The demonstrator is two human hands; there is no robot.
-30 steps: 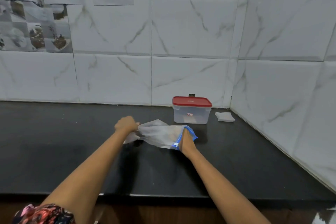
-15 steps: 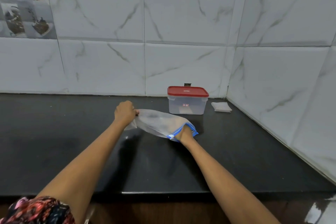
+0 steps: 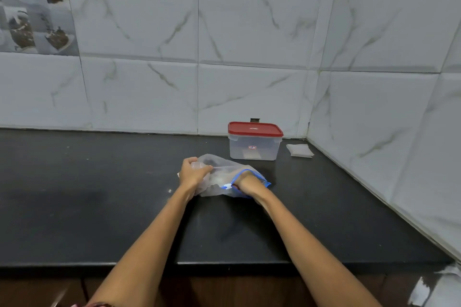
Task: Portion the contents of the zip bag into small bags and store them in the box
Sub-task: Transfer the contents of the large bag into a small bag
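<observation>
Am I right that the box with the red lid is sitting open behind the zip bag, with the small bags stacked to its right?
Not quite: the head view shows the red lid seated on the box, so it is closed, not open. The rest holds: it stands behind the zip bag, with the small bags stacked to its right.

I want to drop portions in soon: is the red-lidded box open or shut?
Shut. The red lid sits flat over the whole rim of the box.

lying crumpled on black counter: translucent zip bag (image 3: pixel 219 177), blue-edged mouth open; behind it, red-lidded clear box (image 3: pixel 254 142), closed; beside that, small bags (image 3: pixel 299 150) stacked flat.
</observation>
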